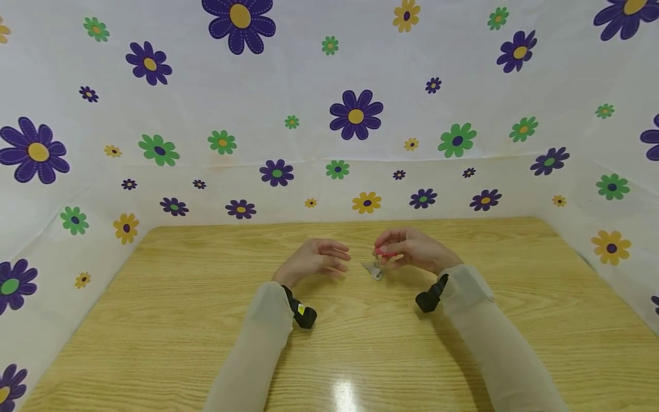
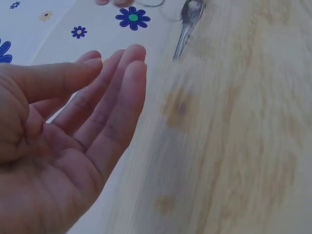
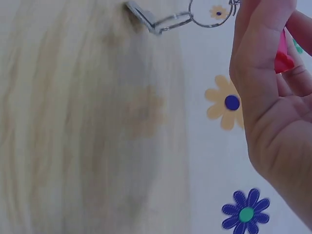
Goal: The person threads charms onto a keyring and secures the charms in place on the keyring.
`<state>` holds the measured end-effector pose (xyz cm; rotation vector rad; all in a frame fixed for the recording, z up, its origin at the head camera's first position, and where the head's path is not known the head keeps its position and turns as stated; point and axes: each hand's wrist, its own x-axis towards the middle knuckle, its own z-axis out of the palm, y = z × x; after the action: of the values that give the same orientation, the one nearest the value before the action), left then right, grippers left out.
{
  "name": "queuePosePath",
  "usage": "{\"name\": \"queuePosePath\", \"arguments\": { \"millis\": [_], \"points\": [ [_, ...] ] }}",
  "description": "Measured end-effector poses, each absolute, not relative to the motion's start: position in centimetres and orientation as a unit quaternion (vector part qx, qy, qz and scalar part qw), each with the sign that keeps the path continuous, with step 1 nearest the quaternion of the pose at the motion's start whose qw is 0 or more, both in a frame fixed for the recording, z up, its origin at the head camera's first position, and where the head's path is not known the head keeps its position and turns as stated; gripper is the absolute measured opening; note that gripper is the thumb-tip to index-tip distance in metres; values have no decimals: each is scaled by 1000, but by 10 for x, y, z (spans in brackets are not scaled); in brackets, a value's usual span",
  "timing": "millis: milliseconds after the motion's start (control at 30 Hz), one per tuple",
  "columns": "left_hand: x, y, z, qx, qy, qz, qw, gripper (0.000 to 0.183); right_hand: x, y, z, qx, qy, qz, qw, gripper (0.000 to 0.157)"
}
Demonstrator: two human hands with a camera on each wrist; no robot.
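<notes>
My right hand (image 1: 418, 250) pinches a red key fob (image 1: 384, 252) between thumb and fingers. In the right wrist view, part of the red fob (image 3: 283, 59) shows behind the thumb, and a metal split ring (image 3: 210, 25) hangs from it. Below the fob, silver keys (image 1: 376, 274) dangle low over the wooden table; I cannot tell whether they touch it. To their left is my left hand (image 1: 313, 261), holding nothing, its fingers loosely bent and apart from the keys. The left wrist view catches a key (image 2: 184, 36) beyond those fingertips.
The wooden table (image 1: 175, 320) spreads out under both arms. White cloth (image 1: 298, 74) printed with flowers stands behind it and along both sides. A black wrist camera (image 1: 305, 316) sits on the left wrist, another black camera (image 1: 428, 300) on the right.
</notes>
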<state>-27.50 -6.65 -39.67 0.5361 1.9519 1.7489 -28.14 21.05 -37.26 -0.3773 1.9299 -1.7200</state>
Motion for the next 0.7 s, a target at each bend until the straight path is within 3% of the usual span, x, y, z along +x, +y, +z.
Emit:
{"name": "queuePosePath", "arguments": {
  "millis": [267,500,700],
  "points": [
    [-274,-45,-398,241,741,580,238,39,-279,191,-355,-192,698,-641,257,12],
    [-275,-44,-399,266,727,578,260,19,-282,189,-349,-195,692,-650,247,17],
    [-278,-58,-399,212,690,632,281,32,-286,202,-354,-159,694,-661,236,16]
  ]
}}
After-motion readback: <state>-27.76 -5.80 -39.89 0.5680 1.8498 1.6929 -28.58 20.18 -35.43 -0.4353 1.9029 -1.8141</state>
